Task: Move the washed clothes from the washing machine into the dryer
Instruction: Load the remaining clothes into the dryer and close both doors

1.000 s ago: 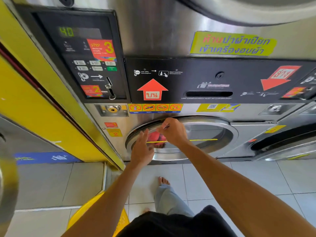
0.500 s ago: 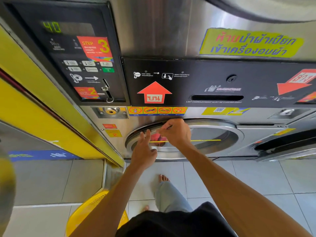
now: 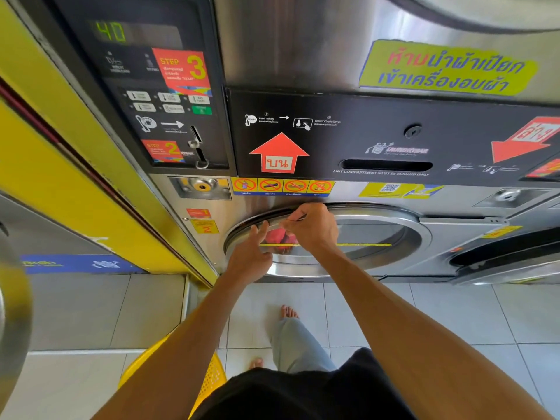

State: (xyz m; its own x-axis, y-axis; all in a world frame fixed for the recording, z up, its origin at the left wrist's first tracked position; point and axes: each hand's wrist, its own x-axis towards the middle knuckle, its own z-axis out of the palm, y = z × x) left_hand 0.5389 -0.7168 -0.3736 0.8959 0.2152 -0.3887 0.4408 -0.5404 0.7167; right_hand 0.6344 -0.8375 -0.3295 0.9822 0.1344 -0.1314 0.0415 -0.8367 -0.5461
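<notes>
The lower dryer's round steel door (image 3: 378,237) has a glass window crossed by a yellow stripe. Red clothes (image 3: 277,237) show through the glass at its left side. My right hand (image 3: 312,228) is closed on the door's upper left rim, where a thin dark gap runs along the frame. My left hand (image 3: 250,256) rests against the left edge of the door with its fingers spread, holding nothing. The washing machine itself is not clearly in view.
A black control panel (image 3: 163,95) showing 40 sits up left. A yellow laundry basket (image 3: 209,377) stands on the tiled floor by my feet. Another machine's door (image 3: 500,259) is at the right, and a curved steel door edge (image 3: 12,313) at the far left.
Both hands stay on the dryer door's upper left rim. The view has drifted a little to the left and closer; the left hand has slid slightly down the rim.
</notes>
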